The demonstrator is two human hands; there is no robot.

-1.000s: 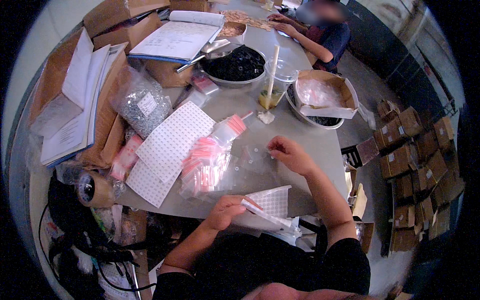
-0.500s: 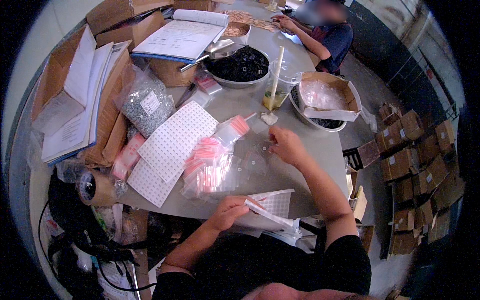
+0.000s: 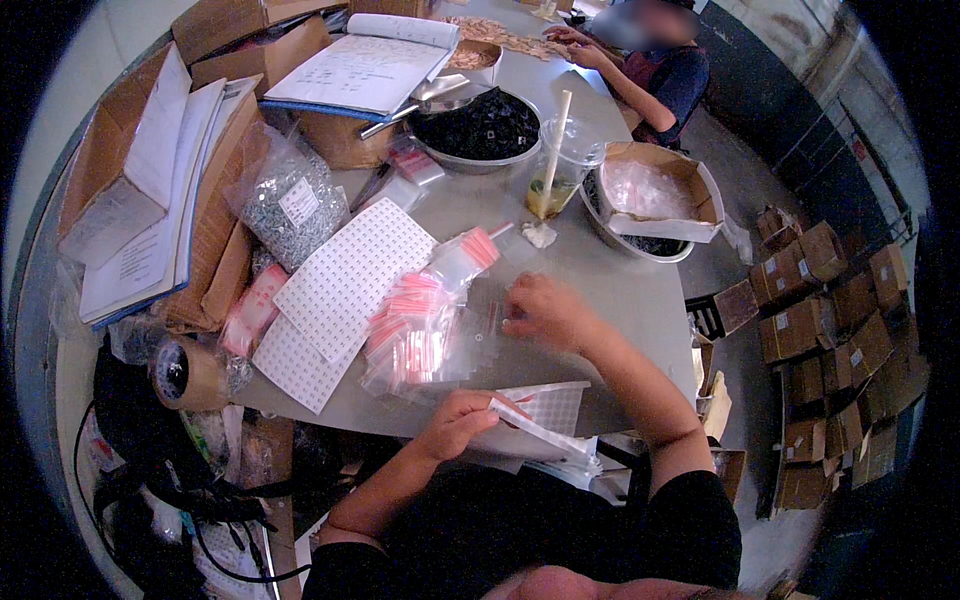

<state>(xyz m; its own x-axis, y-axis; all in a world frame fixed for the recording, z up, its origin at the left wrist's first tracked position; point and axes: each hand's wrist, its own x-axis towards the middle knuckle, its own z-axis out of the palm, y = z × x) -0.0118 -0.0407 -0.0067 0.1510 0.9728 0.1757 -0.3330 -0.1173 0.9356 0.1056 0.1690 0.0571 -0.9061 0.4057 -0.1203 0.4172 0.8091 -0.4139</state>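
My left hand (image 3: 462,424) is closed on a sheet of small round stickers (image 3: 552,405) at the table's near edge, its white backing bent over toward me. My right hand (image 3: 548,315) hovers at or just over the tabletop, fingers curled. Its fingertips are beside a clear little zip bag (image 3: 478,338) bearing a small round sticker; whether they pinch anything is hidden. To their left lies a heap of clear zip bags (image 3: 415,345) with red-pink strips. Two white label sheets (image 3: 355,275) overlap left of the heap.
A plastic cup with a straw (image 3: 550,190) stands beyond my right hand, near a box of clear bags (image 3: 655,190) on a basin. A basin of black parts (image 3: 480,130) sits farther back. Left are a bag of metal parts (image 3: 295,205) and brown tape (image 3: 190,372). A co-worker (image 3: 650,85) sits far right.
My right hand has moved left and slightly nearer me, toward the bag heap. Stickered bags that lay left of it now sit closer to the heap. My left hand stays put.
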